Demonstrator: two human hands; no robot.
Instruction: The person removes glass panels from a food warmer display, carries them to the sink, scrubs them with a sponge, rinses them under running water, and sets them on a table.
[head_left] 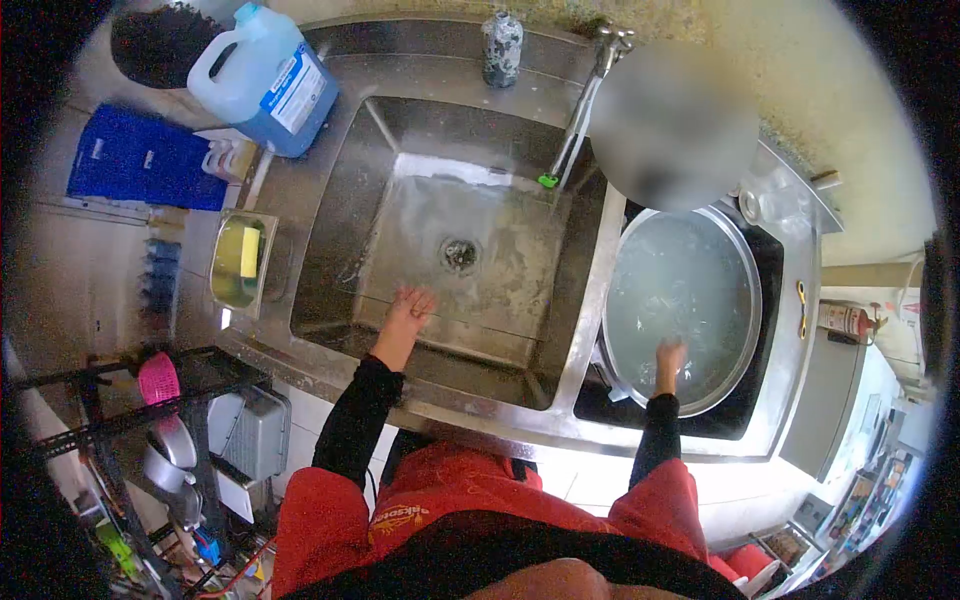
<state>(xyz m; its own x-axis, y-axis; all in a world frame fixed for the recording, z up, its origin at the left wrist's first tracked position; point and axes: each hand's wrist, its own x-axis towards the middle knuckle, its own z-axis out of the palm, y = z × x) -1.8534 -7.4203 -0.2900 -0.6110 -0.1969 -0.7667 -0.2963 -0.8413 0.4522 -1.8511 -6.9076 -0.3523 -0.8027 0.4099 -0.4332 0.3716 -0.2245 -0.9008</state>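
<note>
My left hand (pixel 412 305) is over the near left part of the steel sink (pixel 480 310), fingers apart, with nothing in it. At the near side of a large round metal pot (pixel 752 300) filled with cloudy water, my right hand (pixel 671 356) hangs over or at the water; its fingers look curled, and whatever they hold is too small to make out. A tap (pixel 585 110) with a green tip reaches over the sink's right back corner. The drain (pixel 459 256) shows in the sink floor.
A large jug of blue liquid (pixel 285 90) and a steel container (pixel 222 262) with a yellow sponge (pixel 250 252) stand left of the sink. A bottle (pixel 502 50) is behind it. Glass jars (pixel 770 205) and scissors (pixel 802 310) lie right. A black rack (pixel 120 410) stands lower left.
</note>
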